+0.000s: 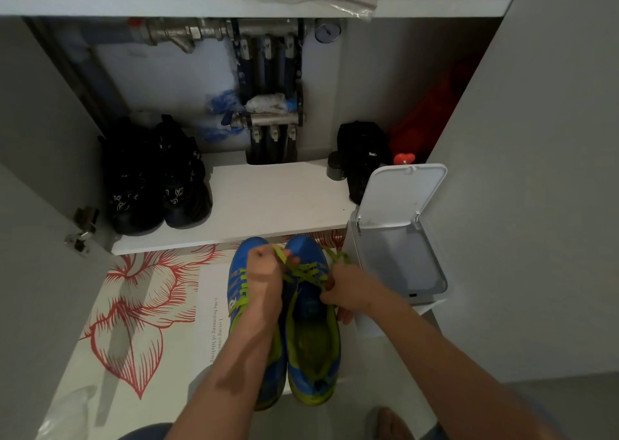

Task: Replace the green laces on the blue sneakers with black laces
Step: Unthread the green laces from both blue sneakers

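Note:
Two blue sneakers with green lining stand side by side on a flowered mat, toes pointing away from me. The right sneaker (pixel 313 325) still carries its green lace (pixel 306 270) across the eyelets. My left hand (pixel 264 268) grips one end of that lace above the left sneaker (pixel 237 292), whose middle my forearm hides. My right hand (pixel 348 290) pinches the other part of the lace at the right sneaker's outer side. No black laces are visible.
A white bin (pixel 398 258) with its lid (pixel 402 193) raised stands just right of the sneakers. Behind them is a low white shelf (pixel 274 198) with black shoes (pixel 154 178) on the left and a black bag (pixel 363 154) on the right, below pipes.

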The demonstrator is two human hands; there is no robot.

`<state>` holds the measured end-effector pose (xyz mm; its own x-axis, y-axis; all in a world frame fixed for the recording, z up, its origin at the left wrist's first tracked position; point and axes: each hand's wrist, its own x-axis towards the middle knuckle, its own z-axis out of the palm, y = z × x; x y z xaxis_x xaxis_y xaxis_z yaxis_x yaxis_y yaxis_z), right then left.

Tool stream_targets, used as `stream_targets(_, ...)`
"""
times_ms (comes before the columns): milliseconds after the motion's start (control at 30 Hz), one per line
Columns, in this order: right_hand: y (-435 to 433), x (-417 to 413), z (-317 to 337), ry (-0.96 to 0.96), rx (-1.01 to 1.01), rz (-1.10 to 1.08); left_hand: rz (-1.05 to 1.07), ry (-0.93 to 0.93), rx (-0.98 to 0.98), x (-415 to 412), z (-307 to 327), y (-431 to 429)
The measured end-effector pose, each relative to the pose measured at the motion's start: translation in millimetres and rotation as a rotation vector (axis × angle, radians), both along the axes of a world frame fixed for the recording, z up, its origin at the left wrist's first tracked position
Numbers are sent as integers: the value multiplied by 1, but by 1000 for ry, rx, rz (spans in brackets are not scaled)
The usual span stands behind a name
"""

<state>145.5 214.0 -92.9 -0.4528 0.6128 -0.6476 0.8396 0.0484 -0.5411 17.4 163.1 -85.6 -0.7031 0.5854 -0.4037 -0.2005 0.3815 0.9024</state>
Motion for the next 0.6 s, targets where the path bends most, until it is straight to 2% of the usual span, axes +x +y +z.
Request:
stream_targets(33,0,0,0,2,-5,-4,-188,233,-129,3,-1,-2)
stream_targets(67,0,-1,0,3,-9,-5,-403,554,-253,7,-3,-7)
stream_targets(100,0,-1,-1,2,-13,-5,-567,812,-310,11,-8,-11)
stream_targets(133,1,-1,-1,2,-14,-5,-707,962,-320,13,-16,-13)
stream_targets(233,1,-1,-1,9,-16,-8,-880,955,-339,15,-25,-13)
stream_targets(300,1,0,-2,15,-25,-16,-874,905,-373,12,-27,-12)
stream_targets(333,1,1,-2,19,-34,-24,-814,869,-304,12,-28,-13)
stream_targets(400,1,2,-2,21,-38,-30,-523,705,-116,14,-20,-15)
stream_targets(433,2,2,-2,20,-34,-27,-355,574,-20,14,-14,-14)
stream_targets(533,2,1,-2,22,-30,-26,88,29,183,8,3,-7)
stream_targets(600,2,1,-1,16,-34,-20,171,-221,222,9,11,-6)
